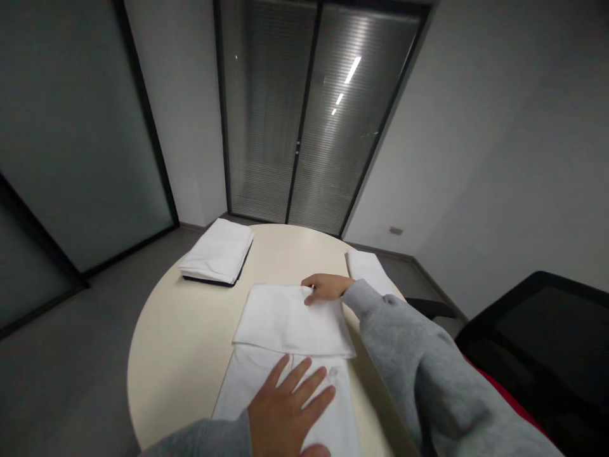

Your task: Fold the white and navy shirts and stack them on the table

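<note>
A white cloth [295, 324] lies partly folded on the round table, its far part doubled over into a flat panel. My left hand [290, 406] rests flat on the nearer layer, fingers spread, just below the edge of that panel. At the far edge, the fingers and thumb of my right hand [326, 287] pinch the fold of the cloth. The nearest end of the cloth runs out of view at the bottom.
On the pale round table [176, 355], a folded white stack [219, 249] with a dark bottom layer lies at the far left. Another folded white cloth [370, 270] sits at the right edge, partly behind my right arm. A black chair [542, 336] stands at right.
</note>
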`<state>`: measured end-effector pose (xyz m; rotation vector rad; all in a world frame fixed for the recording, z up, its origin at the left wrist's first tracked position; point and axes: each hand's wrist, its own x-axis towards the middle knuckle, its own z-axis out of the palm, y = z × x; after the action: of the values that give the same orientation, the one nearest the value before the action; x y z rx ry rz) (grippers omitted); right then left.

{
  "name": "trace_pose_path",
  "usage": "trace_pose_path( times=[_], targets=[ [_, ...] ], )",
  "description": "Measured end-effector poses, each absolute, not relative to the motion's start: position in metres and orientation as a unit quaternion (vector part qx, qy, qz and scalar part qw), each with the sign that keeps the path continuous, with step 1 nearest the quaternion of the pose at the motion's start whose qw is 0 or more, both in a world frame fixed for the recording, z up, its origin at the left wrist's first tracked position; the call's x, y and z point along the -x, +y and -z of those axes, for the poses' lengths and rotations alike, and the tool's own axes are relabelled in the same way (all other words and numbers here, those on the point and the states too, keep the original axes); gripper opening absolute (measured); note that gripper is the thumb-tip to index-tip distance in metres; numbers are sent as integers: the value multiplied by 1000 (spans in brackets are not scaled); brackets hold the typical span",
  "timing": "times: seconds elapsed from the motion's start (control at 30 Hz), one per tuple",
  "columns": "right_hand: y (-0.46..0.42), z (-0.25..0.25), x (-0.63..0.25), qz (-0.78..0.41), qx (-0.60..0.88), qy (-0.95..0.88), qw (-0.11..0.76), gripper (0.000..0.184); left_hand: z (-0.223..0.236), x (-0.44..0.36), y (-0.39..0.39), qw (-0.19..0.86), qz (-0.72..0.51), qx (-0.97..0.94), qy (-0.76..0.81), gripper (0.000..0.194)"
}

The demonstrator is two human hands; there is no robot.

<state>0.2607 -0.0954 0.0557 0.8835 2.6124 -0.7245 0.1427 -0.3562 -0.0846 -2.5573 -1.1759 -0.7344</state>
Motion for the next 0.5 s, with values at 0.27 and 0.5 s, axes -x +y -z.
trace_pose_path(
  times=[0.27,0.5],
  targets=[
    [-191,-117,-284,86,-343,934,46,14,41,-140,-355,-77,147,878,-448,74],
    [-316,-68,-305,-154,-269,947,-86,6,44,-155,-334,-44,220,850,-477,43]
  ],
)
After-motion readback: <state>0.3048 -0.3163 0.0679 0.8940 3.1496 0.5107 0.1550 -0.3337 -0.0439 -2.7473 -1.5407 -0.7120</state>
